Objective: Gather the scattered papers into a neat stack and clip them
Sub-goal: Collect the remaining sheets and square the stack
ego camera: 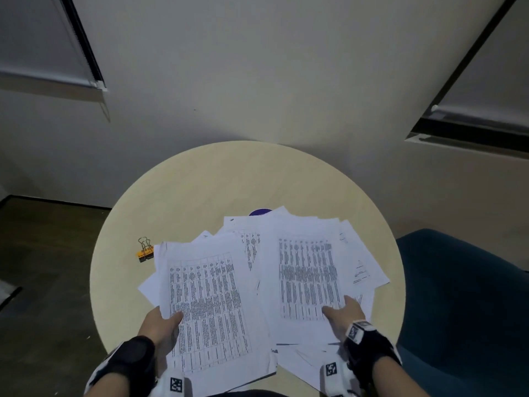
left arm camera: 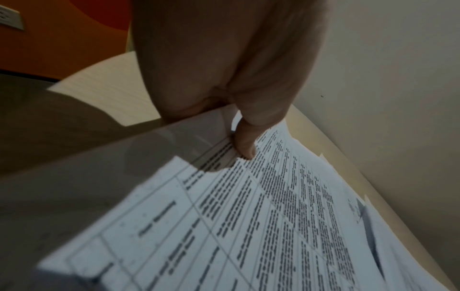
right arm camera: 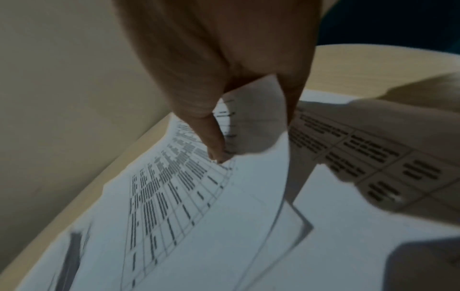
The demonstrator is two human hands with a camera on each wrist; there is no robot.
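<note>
Loose printed papers (ego camera: 286, 253) lie fanned and overlapping across the near half of the round surface (ego camera: 200, 181), some hanging past its near edge. The left hand (ego camera: 160, 325) pinches the left edge of a sheaf of sheets (ego camera: 209, 305), thumb (left arm camera: 245, 141) on the printed top page and fingers beneath. The right hand (ego camera: 343, 313) pinches the near edge of another printed sheet (ego camera: 306, 279), thumb on top. An orange binder clip (ego camera: 145, 251) rests on the surface near its left edge, just beside the papers' left corner. A purple object (ego camera: 259, 212) peeks out behind the far papers.
</note>
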